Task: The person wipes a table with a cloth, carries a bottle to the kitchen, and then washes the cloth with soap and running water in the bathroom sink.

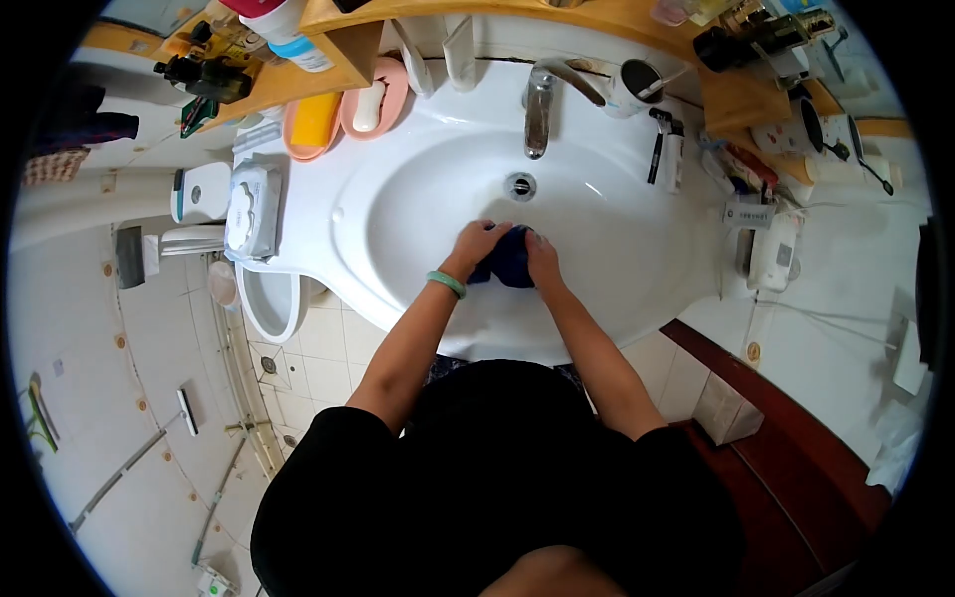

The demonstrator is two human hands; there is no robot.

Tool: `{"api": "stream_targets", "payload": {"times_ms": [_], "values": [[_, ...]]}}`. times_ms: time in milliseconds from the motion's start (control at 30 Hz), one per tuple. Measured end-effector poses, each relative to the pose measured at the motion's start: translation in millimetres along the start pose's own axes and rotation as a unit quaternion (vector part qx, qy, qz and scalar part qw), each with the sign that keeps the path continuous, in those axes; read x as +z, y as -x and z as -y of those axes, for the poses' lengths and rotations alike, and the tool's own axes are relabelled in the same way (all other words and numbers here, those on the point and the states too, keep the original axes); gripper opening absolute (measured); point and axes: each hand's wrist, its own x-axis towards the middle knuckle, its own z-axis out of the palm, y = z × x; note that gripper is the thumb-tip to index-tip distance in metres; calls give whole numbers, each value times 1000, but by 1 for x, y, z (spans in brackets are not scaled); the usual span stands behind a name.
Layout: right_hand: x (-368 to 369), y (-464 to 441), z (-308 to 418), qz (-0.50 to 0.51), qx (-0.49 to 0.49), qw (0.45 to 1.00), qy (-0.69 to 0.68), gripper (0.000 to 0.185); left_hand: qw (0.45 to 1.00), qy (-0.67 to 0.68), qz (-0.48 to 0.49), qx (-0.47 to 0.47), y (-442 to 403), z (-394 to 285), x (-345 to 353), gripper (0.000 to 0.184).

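Note:
A dark blue cloth (511, 261) is bunched up in the white sink basin (408, 214), below the drain (520, 186). My left hand (478, 245), with a green bangle at the wrist, is closed on the cloth's left side. On its right side my right hand (542, 261) grips the same cloth, fingers bent over it. Parts of the cloth are hidden under both hands. The metal faucet (538, 114) stands behind the basin, its handle turned to the right. No water stream can be made out.
Left on the counter are a wipes pack (253, 211) and pink soap dishes with a yellow bar (314, 119) and a white bar (368, 106). A cup (633, 88) and a razor (657, 146) stand right of the faucet. Wooden shelves (438, 14) with bottles overhang the back.

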Motion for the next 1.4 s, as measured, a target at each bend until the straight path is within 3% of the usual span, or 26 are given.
{"api": "stream_targets", "payload": {"times_ms": [33, 67, 133, 200, 233, 267, 300, 333, 367, 400, 500, 567, 600, 667, 767, 833, 867, 967, 1067, 1167, 1200, 1233, 1267, 1300, 1333, 1400], "values": [[-6, 12, 15, -4, 193, 964, -182, 35, 996, -59, -45, 45, 11, -13, -13, 41], [-10, 23, 23, -8, 372, 859, -352, 32, 996, -59, -45, 45, 10, -3, -12, 41], [-12, 36, 7, 49, 360, 827, -429, 34, 881, -196, -332, 275, 8, 26, -2, 42], [-14, 41, 4, 106, 341, 788, -501, 38, 896, -193, -324, 234, 19, 36, 8, 46], [-14, 42, 8, 124, 319, 798, -496, 41, 967, -43, -245, 52, 21, 41, 17, 43], [-14, 43, 18, 143, 297, 807, -490, 45, 974, 108, -150, -134, 28, 34, 21, 40], [-15, 44, 29, 143, 297, 806, -491, 45, 974, 108, -150, -133, 35, 29, 23, 40], [-21, 46, 52, 133, 291, 786, -529, 44, 905, 405, -13, -129, 55, 2, 15, 38], [-26, 48, 69, 123, 285, 763, -567, 44, 735, 657, 125, -111, 66, -12, 10, 37], [-31, 49, 77, 122, 286, 761, -570, 44, 737, 655, 125, -113, 63, -10, 7, 37], [-40, 48, 76, 103, 281, 802, -517, 45, 756, 629, 151, -105, 44, 5, -5, 31], [-53, 47, 50, 15, 283, 885, -370, 44, 892, 449, 45, -18, 41, 15, -12, 33], [-65, 47, 41, -9, 262, 917, -300, 44, 892, 449, 46, -20, 44, 17, -19, 33], [-90, 52, 38, -78, 218, 956, -177, 43, 988, -5, -146, 52, 59, 5, -42, 28], [-109, 47, -6, -50, 184, 979, -76, 48, 967, -32, -238, 82, 60, 12, -56, 27], [-105, 48, -10, -102, 66, 973, 197, 54, 963, -49, -247, 95, 55, 18, -51, 28], [-101, 49, 11, -101, 66, 973, 196, 54, 958, -66, -256, 109, 49, 25, -49, 29], [-79, 46, 49, -172, -169, 858, 455, 63, 943, -187, -253, 113, 46, 28, -30, 44], [-41, 22, 2, -58, -226, 863, 447, 72, 936, -264, -226, 62, 44, 31, -1, 70], [-14, -9, -18, -49, -237, 916, 321, 70, 964, 38, -262, 34, 27, 37, 26, 84], [-6, -14, -11, -23, -120, 981, 149, 63, 964, 37, -263, 34, 21, 31, 27, 84], [0, -15, -1, 5, 4, 1000, -30, 57, 948, 256, -183, -47, 21, 15, 25, 82], [2, -9, 18, 4, 4, 1000, -31, 57, 875, 458, -92, -125, 24, -1, 22, 80], [2, 0, 36, 4, -50, 995, -89, 52, 810, 577, -46, -95, 30, -16, 22, 63], [-1, 11, 52, 5, -102, 984, -146, 48, 810, 577, -45, -94, 18, -10, 20, 63], [-7, 35, 66, 35, -100, 990, -90, 45, 719, 663, 185, -96, -15, 10, 19, 45]]}}
